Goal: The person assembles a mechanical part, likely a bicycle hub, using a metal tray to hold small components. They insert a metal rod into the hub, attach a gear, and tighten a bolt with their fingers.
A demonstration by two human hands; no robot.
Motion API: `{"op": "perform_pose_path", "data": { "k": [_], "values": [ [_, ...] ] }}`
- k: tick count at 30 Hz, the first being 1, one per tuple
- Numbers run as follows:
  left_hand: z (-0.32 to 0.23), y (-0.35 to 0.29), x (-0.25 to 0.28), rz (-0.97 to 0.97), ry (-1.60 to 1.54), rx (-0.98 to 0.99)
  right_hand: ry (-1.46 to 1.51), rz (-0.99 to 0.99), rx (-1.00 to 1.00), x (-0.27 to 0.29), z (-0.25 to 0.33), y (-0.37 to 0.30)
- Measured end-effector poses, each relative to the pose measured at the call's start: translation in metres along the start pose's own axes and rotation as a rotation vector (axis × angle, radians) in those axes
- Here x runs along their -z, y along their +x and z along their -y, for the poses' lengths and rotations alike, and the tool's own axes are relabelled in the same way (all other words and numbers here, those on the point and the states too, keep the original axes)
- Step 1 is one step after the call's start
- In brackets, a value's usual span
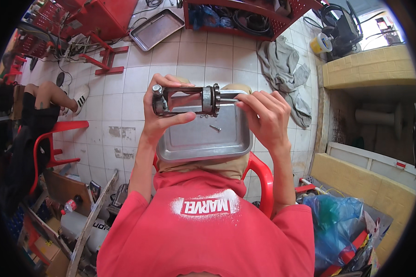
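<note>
Head view: we grip the open-sided metal housing [208, 100] in our left hand [153, 113] above the tray [203, 155], long axis crosswise, toothed ring [216, 100] toward our right hand [266, 113], whose fingertips pinch a rod [228, 99]

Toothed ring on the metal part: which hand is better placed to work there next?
Probably the right hand: it pinches a slim metal piece beside the toothed ring, while the left hand looks occupied supporting the opposite end of the metal part.
</note>
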State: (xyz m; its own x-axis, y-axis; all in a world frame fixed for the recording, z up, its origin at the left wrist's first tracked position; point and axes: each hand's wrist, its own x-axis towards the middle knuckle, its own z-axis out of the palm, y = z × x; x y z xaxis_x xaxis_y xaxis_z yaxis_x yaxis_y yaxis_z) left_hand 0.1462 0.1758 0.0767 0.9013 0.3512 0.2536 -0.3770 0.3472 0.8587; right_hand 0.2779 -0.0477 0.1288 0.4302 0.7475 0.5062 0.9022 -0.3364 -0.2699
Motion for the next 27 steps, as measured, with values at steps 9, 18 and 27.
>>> {"op": "perform_pose_path", "data": {
  "k": [9,18,27],
  "values": [
    [0.000,0.010,-0.001,-0.117,-0.094,0.133,0.097,0.009,-0.078,0.003,0.002,0.023],
    [-0.014,0.013,-0.010,-0.154,-0.019,0.151,0.080,0.045,-0.080,0.004,0.002,0.031],
    [-0.007,0.020,-0.012,-0.042,0.042,0.068,0.171,0.132,-0.173,0.009,-0.005,0.027]
  ]
}}
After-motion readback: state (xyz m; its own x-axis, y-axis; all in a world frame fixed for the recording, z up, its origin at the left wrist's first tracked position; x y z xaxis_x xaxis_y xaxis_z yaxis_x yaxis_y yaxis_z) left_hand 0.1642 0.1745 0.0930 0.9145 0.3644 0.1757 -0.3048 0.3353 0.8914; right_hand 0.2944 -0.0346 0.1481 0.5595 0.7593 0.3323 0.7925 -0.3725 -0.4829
